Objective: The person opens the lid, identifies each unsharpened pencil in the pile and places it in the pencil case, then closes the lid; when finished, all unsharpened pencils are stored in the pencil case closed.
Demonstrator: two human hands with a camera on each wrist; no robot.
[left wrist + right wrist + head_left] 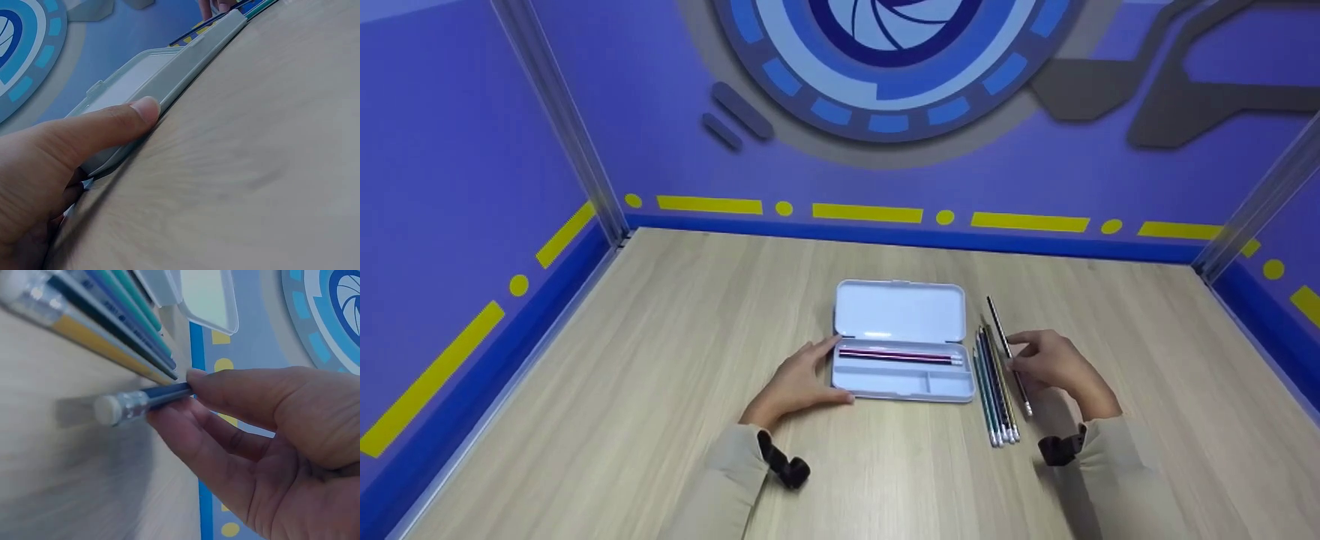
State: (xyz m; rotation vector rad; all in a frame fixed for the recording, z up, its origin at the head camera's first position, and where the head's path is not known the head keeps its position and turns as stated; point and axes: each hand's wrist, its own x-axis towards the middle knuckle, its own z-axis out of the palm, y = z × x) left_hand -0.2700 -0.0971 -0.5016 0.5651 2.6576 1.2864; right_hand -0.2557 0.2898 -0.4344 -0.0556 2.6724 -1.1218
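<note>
Right hand: your right hand (pixel 1054 367) pinches a dark pencil (pixel 1009 352) between thumb and fingers, lifted just off the tabletop (pixel 622 360).
Left hand: your left hand (pixel 799 382) lies with fingers relaxed, thumb pressing the pencil case (pixel 901 341) at its 9 o'clock end; it holds nothing.
Pencil place: at 3 o'clock of the case, just beside the row of pencils (pixel 996 390).
Case: lid open, one red-striped pencil (pixel 900 355) inside.
Handling: the pencil looks light, stiff and smooth, likely to roll; its tip seems fragile, so hold it mid-shaft.
</note>
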